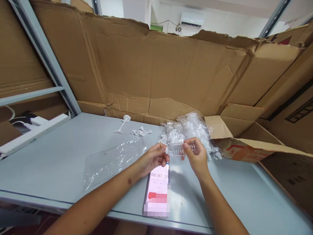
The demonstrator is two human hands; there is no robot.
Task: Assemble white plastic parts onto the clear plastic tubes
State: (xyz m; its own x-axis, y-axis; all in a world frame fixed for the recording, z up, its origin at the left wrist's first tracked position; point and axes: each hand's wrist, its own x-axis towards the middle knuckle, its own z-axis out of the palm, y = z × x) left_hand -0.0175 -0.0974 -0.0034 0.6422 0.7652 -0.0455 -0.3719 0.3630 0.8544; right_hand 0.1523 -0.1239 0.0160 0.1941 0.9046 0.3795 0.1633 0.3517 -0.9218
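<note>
Between my hands a small transparent ribbed plastic bottle (176,149) lies sideways above the shelf. My right hand (197,156) is wrapped round its right end. At its left end, the fingers of my left hand (157,156) pinch a small white cap (167,150); whether the cap is fully seated on the neck I cannot tell. Below the hands a phone (157,189) lies on the shelf, its screen showing a timer. Just behind the bottle are transparent bags (193,127) filled with white plastic parts.
Several small white pieces (141,131) and a white stemmed part (123,124) lie toward the back. A flat plastic bag (114,160) is left of my hands. An open cardboard box (247,150) stands at right, a power strip (32,135) at left. Cardboard (158,73) walls the back.
</note>
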